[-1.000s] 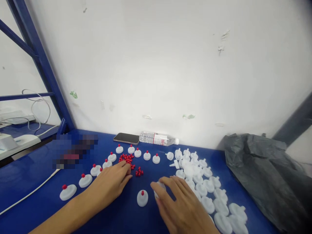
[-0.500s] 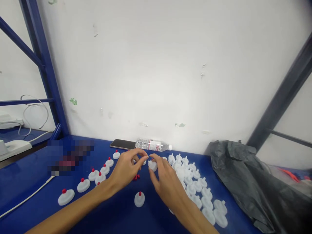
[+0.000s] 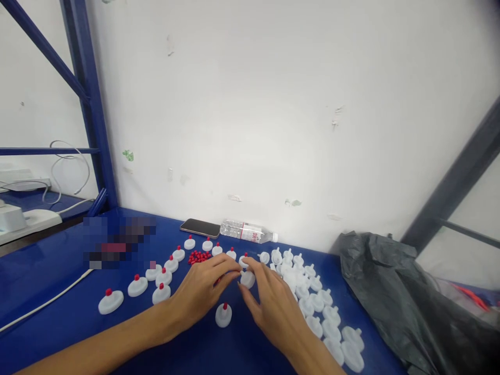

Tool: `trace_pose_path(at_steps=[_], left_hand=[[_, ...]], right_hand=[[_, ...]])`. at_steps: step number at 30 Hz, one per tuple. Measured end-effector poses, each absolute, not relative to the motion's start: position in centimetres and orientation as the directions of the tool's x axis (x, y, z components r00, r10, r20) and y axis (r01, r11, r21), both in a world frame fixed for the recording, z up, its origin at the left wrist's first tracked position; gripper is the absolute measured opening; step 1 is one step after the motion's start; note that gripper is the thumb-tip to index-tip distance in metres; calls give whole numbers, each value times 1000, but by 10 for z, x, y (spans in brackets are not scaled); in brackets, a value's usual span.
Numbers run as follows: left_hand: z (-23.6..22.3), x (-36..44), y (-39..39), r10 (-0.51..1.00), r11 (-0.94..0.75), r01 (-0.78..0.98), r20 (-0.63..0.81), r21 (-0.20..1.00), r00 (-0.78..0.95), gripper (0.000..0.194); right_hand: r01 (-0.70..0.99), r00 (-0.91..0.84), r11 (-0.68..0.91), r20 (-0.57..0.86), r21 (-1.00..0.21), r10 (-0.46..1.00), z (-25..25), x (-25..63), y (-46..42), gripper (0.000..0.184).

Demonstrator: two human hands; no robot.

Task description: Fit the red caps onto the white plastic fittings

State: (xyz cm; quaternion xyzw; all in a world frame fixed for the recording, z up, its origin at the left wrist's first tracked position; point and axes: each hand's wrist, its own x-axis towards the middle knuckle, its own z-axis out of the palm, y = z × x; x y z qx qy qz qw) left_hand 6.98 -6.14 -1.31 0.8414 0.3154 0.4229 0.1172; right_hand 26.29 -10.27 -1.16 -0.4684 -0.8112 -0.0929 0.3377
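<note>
Over the middle of the blue table (image 3: 50, 317), my left hand (image 3: 203, 289) and my right hand (image 3: 269, 299) meet fingertip to fingertip. My right hand grips a white plastic cap (image 3: 247, 279). The left thumb and forefinger are pinched against that cap; what they hold is too small to make out. Just behind the left hand lies a heap of small red plugs (image 3: 198, 256). One white cap with a red plug (image 3: 223, 314) stands on the table below the hands.
A curved row of white caps with red plugs (image 3: 137, 285) runs left of the hands. Several plain white caps (image 3: 316, 304) lie to the right. A phone (image 3: 200, 227) and a lying water bottle (image 3: 248, 232) sit by the wall; a black plastic bag (image 3: 406, 302) fills the right side; a white cable (image 3: 42, 310) crosses the left.
My left hand left the red plugs and my right hand lifted a white cap from the table; the two hands came together and have now sunk slightly toward the table.
</note>
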Motion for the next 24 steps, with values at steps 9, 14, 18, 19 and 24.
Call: trace_pose_path(at_steps=[9, 14, 18, 19, 24], left_hand=[[-8, 71, -58, 750, -652, 356, 500, 670, 434, 21], [-1, 70, -54, 809, -556, 332, 405, 762, 426, 22], [-7, 68, -51, 773, -605, 358, 416, 711, 480, 26], [-9, 67, -51, 757, -629, 371, 431, 683, 490, 28], [-17, 63, -51, 674, -730, 388, 498, 563, 546, 32]], right_hand=[[747, -355, 638, 701, -186, 619, -9, 267, -100, 39], [731, -352, 668, 761, -140, 545, -7, 270, -100, 31], [731, -328, 667, 782, -145, 530, -11, 270, -100, 31], [730, -319, 667, 788, -150, 526, -12, 270, -101, 30], [708, -290, 682, 803, -186, 521, -13, 266, -104, 29]])
